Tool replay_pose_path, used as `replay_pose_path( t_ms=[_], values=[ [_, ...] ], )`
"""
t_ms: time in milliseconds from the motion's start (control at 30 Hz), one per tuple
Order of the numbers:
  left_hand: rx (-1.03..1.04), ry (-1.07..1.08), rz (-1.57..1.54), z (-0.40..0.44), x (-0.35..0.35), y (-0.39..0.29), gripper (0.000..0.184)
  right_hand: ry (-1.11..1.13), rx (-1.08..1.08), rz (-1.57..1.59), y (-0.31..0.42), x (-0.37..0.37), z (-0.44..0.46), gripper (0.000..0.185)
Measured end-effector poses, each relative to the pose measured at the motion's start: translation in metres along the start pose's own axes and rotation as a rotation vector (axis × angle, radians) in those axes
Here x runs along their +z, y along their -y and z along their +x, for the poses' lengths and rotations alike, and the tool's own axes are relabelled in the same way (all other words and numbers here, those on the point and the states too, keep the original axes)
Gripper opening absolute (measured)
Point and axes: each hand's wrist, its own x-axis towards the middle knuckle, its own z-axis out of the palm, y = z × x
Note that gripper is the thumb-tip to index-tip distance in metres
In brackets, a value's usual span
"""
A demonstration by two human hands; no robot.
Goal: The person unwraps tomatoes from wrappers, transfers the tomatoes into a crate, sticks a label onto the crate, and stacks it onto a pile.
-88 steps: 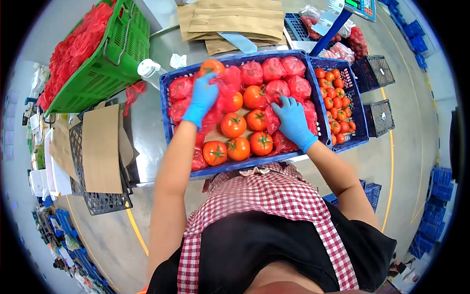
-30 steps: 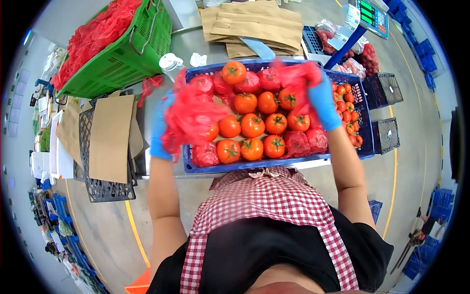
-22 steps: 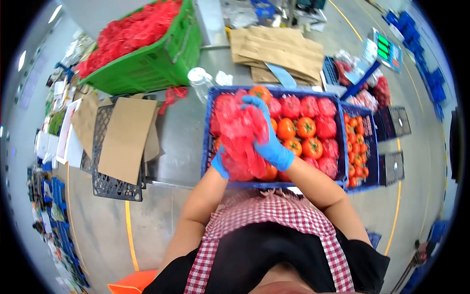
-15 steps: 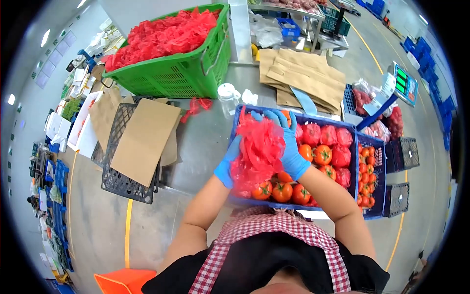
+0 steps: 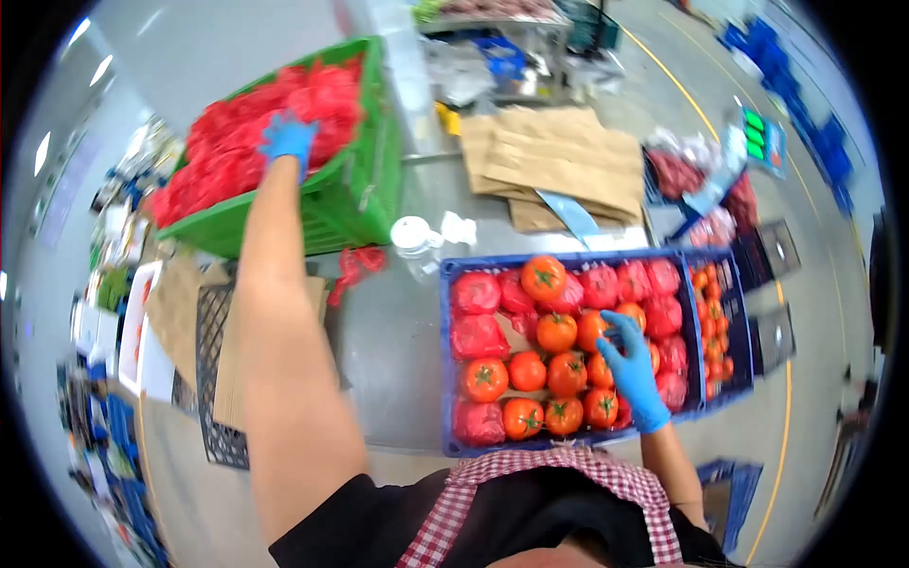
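My left hand (image 5: pixel 289 140), in a blue glove, reaches into the green crate (image 5: pixel 379 180) and lies on the heap of red plastic bags (image 5: pixel 222 133). Its fingers look spread, slightly smeared by motion. My right hand (image 5: pixel 632 369), gloved too, hovers over the right part of the blue crate (image 5: pixel 447 327), thumb and fingers apart beside the tomatoes. Bare tomatoes (image 5: pixel 486 379) fill the middle rows, and several red-wrapped tomatoes (image 5: pixel 478 336) line the crate's sides and back. One bare tomato (image 5: pixel 543 278) sits higher at the back.
Brown paper sheets (image 5: pixel 559 161) lie behind the blue crate. A clear bottle with a white lid (image 5: pixel 413 237) and a loose red bag (image 5: pixel 357 268) are near the green crate. More tomatoes (image 5: pixel 710 322) are at right, below a scale display (image 5: pixel 757 142).
My left hand has gone from the blue crate to the bags in the green crate. The red bags held between both hands are gone from them. My right hand has shifted right and lower.
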Motion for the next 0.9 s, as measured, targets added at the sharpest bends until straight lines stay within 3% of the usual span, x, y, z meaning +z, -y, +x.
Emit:
replay_pose_path(
  t_ms=[67,133,167,233,333,433,500,533,567,633,667,700,767,800,833,900],
  values=[
    [0.122,0.061,0.297,-0.007,-0.009,-0.011,0.076,-0.129,0.010,-0.073,-0.019,-0.017,-0.019,0.037],
    [0.113,0.175,0.147,0.073,0.075,0.007,0.063,-0.202,0.100,-0.148,-0.040,-0.034,-0.034,0.040],
    [0.196,0.256,0.305,0.115,0.116,0.016,0.061,-0.230,0.232,-0.092,-0.043,-0.039,-0.042,0.043],
    [0.289,0.498,0.330,0.063,0.063,-0.016,0.059,-0.226,0.215,-0.156,-0.049,-0.041,-0.051,0.057],
    [0.038,0.767,-0.336,0.098,0.109,0.007,0.059,-0.111,0.088,-0.323,-0.029,-0.028,-0.041,0.069],
    [0.150,0.839,-0.806,0.040,0.063,0.033,0.061,0.130,-0.131,-0.483,-0.033,-0.014,-0.028,0.076],
    [0.190,0.392,-0.555,-0.034,-0.016,0.014,0.062,0.273,-0.245,-0.568,-0.039,-0.007,-0.019,0.077],
    [0.436,0.003,-0.280,-0.025,-0.012,0.035,0.060,0.290,-0.253,-0.602,-0.043,-0.008,-0.013,0.077],
    [0.518,-0.468,0.062,-0.015,-0.009,0.056,0.058,0.304,-0.267,-0.636,-0.047,-0.010,-0.006,0.076],
    [0.606,-0.906,-0.171,-0.175,-0.065,-0.005,0.056,0.369,-0.276,-0.709,-0.050,-0.014,0.003,0.075],
    [0.592,-0.739,-0.377,-0.224,-0.051,-0.016,0.050,0.419,-0.269,-0.753,-0.051,-0.020,0.008,0.075],
    [0.654,-0.236,-0.898,-0.279,-0.036,-0.039,0.048,0.475,-0.260,-0.800,-0.051,-0.026,0.009,0.074],
    [0.603,0.407,-0.866,-0.389,-0.017,-0.078,0.061,0.440,-0.272,-0.831,-0.056,-0.023,0.010,0.076],
    [0.773,0.479,-0.771,-0.429,0.011,-0.088,0.066,0.495,-0.223,-0.782,-0.051,-0.026,0.014,0.077],
    [0.805,0.706,-0.716,-0.457,0.013,-0.105,0.077,0.550,-0.169,-0.732,-0.047,-0.028,0.016,0.077],
    [0.839,0.569,-0.508,-0.506,0.064,-0.122,0.094,0.439,-0.124,-0.652,-0.057,-0.012,0.019,0.077]
  ],
)
